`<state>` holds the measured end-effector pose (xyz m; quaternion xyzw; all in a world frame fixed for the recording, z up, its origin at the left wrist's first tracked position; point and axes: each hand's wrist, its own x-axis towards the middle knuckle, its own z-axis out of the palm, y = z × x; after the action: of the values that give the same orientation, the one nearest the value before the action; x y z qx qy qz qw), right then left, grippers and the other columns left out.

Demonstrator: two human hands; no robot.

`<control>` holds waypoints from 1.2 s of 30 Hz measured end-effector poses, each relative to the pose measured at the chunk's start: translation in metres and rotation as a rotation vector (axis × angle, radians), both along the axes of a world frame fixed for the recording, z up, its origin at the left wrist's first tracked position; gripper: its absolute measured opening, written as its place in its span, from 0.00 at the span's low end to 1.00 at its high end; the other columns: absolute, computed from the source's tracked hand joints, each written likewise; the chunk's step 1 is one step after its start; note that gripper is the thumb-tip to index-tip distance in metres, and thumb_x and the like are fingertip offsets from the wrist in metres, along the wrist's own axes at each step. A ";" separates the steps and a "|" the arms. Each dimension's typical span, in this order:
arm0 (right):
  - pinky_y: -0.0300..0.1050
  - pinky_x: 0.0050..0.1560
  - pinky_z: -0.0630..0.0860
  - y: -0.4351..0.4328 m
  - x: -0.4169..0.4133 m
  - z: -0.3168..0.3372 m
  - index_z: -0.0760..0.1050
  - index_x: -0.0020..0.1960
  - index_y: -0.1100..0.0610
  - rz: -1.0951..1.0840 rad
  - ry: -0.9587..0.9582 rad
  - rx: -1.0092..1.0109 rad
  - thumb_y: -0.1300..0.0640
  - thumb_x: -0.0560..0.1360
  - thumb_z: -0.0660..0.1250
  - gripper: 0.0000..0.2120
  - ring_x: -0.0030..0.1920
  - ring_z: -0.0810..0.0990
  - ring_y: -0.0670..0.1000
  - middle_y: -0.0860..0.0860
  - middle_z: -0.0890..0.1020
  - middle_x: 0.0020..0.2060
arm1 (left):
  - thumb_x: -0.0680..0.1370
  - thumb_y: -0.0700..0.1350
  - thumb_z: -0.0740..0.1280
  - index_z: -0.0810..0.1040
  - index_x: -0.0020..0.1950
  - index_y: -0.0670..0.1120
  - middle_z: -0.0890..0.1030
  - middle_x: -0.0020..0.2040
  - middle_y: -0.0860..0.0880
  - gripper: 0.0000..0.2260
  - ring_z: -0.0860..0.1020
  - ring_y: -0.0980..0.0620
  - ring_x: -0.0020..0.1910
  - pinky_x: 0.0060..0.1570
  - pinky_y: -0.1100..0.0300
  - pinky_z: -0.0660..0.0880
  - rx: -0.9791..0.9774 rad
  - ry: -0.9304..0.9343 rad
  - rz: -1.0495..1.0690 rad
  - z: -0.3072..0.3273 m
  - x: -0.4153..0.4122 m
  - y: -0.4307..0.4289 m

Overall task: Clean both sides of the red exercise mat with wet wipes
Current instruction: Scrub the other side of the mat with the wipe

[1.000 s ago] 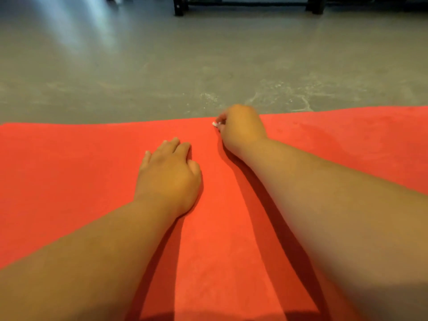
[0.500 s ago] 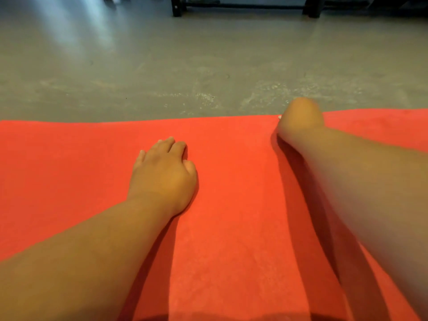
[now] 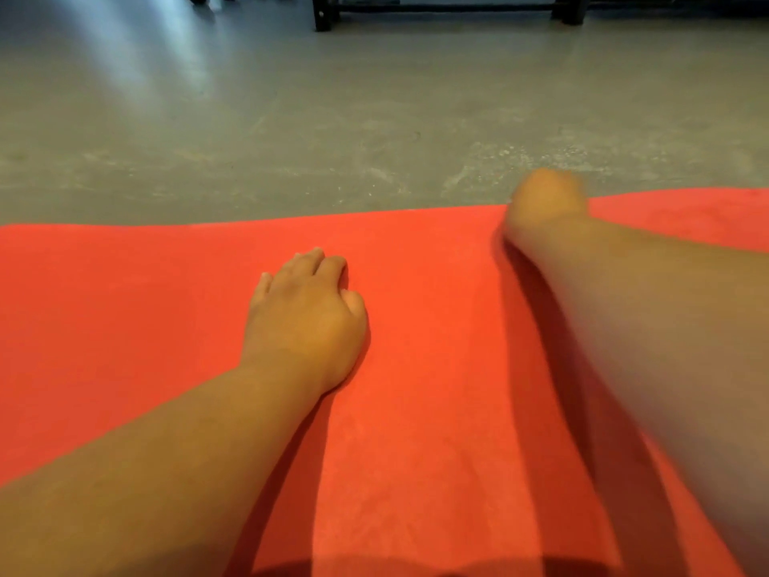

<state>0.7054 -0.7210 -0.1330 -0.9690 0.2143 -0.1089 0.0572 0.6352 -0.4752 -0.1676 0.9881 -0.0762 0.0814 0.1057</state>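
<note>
- The left hand (image 3: 303,322) rests on the flat red fabric-faced exercise mat (image 3: 125,318), left of centre. Its fingers are loosely bent with the knuckles up, and nothing shows in it. It has kept the same spot over the last second, so I take it for a brace that pins the mat while the other hand works.
- The mat lies spread on the floor and fills the lower part of the view from side to side. Its far edge runs straight across, just beyond both hands. The face that shows is smooth, with no fold or turned-up corner.
- The right hand (image 3: 545,197) sits at that far edge, right of centre, smeared by motion. A second ago it was at the edge near the middle, close to the left hand, with a scrap of white at its fingertips. It has since slid rightward along the edge, and the two hands are now well apart.
- Whether the right hand is curled round a wet wipe now I cannot tell — blur hides the fingers and no white shows.
- My reading is a wiping stroke along the far border, moving right, with this face in progress and the flip to the other side yet to come.
- Beyond the mat lies the scuffed grey concrete floor (image 3: 291,118), and at the top a black metal frame (image 3: 441,8) stands on it.
</note>
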 end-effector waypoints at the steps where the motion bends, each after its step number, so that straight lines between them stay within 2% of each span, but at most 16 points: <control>1: 0.52 0.59 0.73 0.010 -0.001 0.001 0.77 0.57 0.67 0.038 0.004 0.001 0.67 0.77 0.58 0.13 0.60 0.76 0.62 0.64 0.79 0.57 | 0.73 0.51 0.47 0.69 0.71 0.50 0.66 0.74 0.48 0.28 0.62 0.48 0.73 0.72 0.47 0.58 0.004 0.001 0.000 0.001 -0.001 -0.002; 6: 0.50 0.58 0.72 0.091 -0.007 -0.001 0.77 0.59 0.64 0.376 -0.041 0.020 0.66 0.77 0.57 0.14 0.59 0.77 0.60 0.62 0.79 0.57 | 0.71 0.52 0.47 0.70 0.71 0.49 0.66 0.74 0.48 0.30 0.63 0.47 0.73 0.72 0.46 0.58 0.011 -0.002 -0.002 0.003 -0.001 -0.001; 9: 0.48 0.54 0.73 0.089 -0.015 -0.009 0.79 0.59 0.60 0.512 -0.020 -0.019 0.64 0.76 0.59 0.15 0.56 0.78 0.59 0.60 0.80 0.56 | 0.71 0.51 0.47 0.70 0.70 0.49 0.67 0.73 0.47 0.29 0.64 0.47 0.72 0.72 0.46 0.58 0.007 -0.009 0.003 0.003 -0.001 -0.001; 15: 0.52 0.54 0.74 -0.034 -0.030 -0.003 0.80 0.54 0.66 -0.016 -0.017 -0.078 0.63 0.75 0.63 0.12 0.53 0.78 0.64 0.65 0.80 0.51 | 0.75 0.50 0.50 0.69 0.71 0.49 0.66 0.74 0.47 0.25 0.63 0.46 0.73 0.72 0.46 0.57 -0.005 -0.001 -0.008 0.001 0.000 -0.001; 18: 0.51 0.54 0.74 -0.015 -0.035 -0.010 0.80 0.54 0.66 0.035 -0.059 0.027 0.63 0.75 0.62 0.12 0.54 0.79 0.63 0.65 0.80 0.53 | 0.76 0.49 0.52 0.70 0.70 0.48 0.67 0.74 0.46 0.23 0.63 0.45 0.73 0.72 0.45 0.58 -0.011 -0.008 -0.012 -0.001 0.002 -0.001; 21: 0.49 0.52 0.75 0.035 -0.044 -0.017 0.81 0.53 0.61 0.200 -0.115 0.130 0.62 0.74 0.62 0.12 0.54 0.80 0.60 0.60 0.82 0.52 | 0.72 0.50 0.49 0.73 0.67 0.46 0.71 0.70 0.44 0.26 0.67 0.43 0.69 0.70 0.45 0.62 -0.020 -0.034 -0.022 0.001 0.001 0.000; 24: 0.48 0.53 0.75 0.077 -0.062 -0.021 0.82 0.53 0.57 0.470 -0.108 0.106 0.62 0.73 0.62 0.13 0.53 0.79 0.59 0.58 0.82 0.52 | 0.71 0.48 0.51 0.78 0.62 0.43 0.75 0.65 0.42 0.25 0.71 0.40 0.63 0.64 0.48 0.67 -0.033 -0.103 -0.057 0.004 -0.002 -0.001; 26: 0.47 0.53 0.75 0.072 -0.062 -0.018 0.82 0.55 0.55 0.545 -0.082 0.081 0.62 0.73 0.63 0.14 0.54 0.78 0.58 0.57 0.81 0.53 | 0.71 0.48 0.53 0.79 0.61 0.45 0.75 0.67 0.44 0.24 0.72 0.40 0.64 0.64 0.49 0.67 -0.061 -0.127 -0.100 0.005 -0.005 -0.002; 28: 0.48 0.52 0.75 0.037 -0.050 -0.012 0.81 0.56 0.56 0.415 -0.019 0.026 0.62 0.74 0.63 0.14 0.54 0.79 0.60 0.58 0.82 0.53 | 0.71 0.48 0.53 0.79 0.62 0.48 0.75 0.68 0.47 0.24 0.72 0.42 0.64 0.64 0.50 0.67 -0.078 -0.113 -0.139 0.006 -0.005 -0.002; 31: 0.50 0.50 0.75 -0.029 -0.044 -0.006 0.81 0.54 0.61 0.054 -0.022 -0.019 0.61 0.75 0.64 0.11 0.53 0.79 0.62 0.62 0.81 0.52 | 0.70 0.48 0.52 0.79 0.61 0.50 0.78 0.64 0.49 0.24 0.74 0.43 0.62 0.61 0.51 0.69 -0.089 -0.101 -0.141 0.005 -0.004 -0.003; 32: 0.50 0.50 0.75 -0.034 -0.043 -0.008 0.81 0.53 0.63 0.019 -0.028 -0.026 0.61 0.74 0.64 0.11 0.52 0.79 0.63 0.63 0.81 0.51 | 0.70 0.48 0.52 0.78 0.61 0.51 0.78 0.64 0.49 0.23 0.74 0.43 0.61 0.60 0.51 0.70 -0.090 -0.105 -0.136 0.005 -0.003 -0.002; 36: 0.50 0.50 0.75 0.001 -0.047 -0.013 0.81 0.51 0.64 0.121 -0.073 -0.002 0.63 0.74 0.62 0.11 0.52 0.79 0.63 0.64 0.81 0.50 | 0.70 0.47 0.52 0.78 0.61 0.50 0.78 0.63 0.49 0.23 0.74 0.43 0.61 0.59 0.51 0.70 -0.104 -0.109 -0.132 0.005 -0.004 -0.003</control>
<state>0.6581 -0.7198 -0.1463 -0.9756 0.1531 -0.1407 0.0705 0.6317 -0.4785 -0.1621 0.9683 -0.1424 0.1315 0.1577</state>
